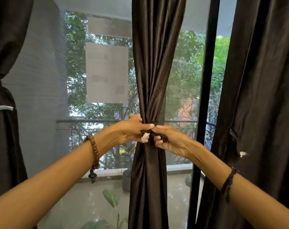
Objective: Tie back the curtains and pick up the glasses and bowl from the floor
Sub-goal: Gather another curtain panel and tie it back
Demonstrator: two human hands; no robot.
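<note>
A dark brown middle curtain [150, 66] hangs in front of the window, gathered into a narrow waist at hand height. A dark tie-back strap [154, 134] with a white end runs round that waist. My left hand [132, 129] pinches the strap's white end from the left side. My right hand [170, 139] grips the strap's other end from the right, fingers curled round it. The two hands meet in front of the curtain. The left curtain [3, 123] is bound with a tie. The right curtain [259, 100] hangs loose. No glasses or bowl are in view.
A black window frame post [205, 103] stands between the middle and right curtains. Behind the mesh screen lie a balcony railing [94, 121], trees and potted leaves [110, 197]. A loose strap with a white tip [243, 153] hangs on the right curtain.
</note>
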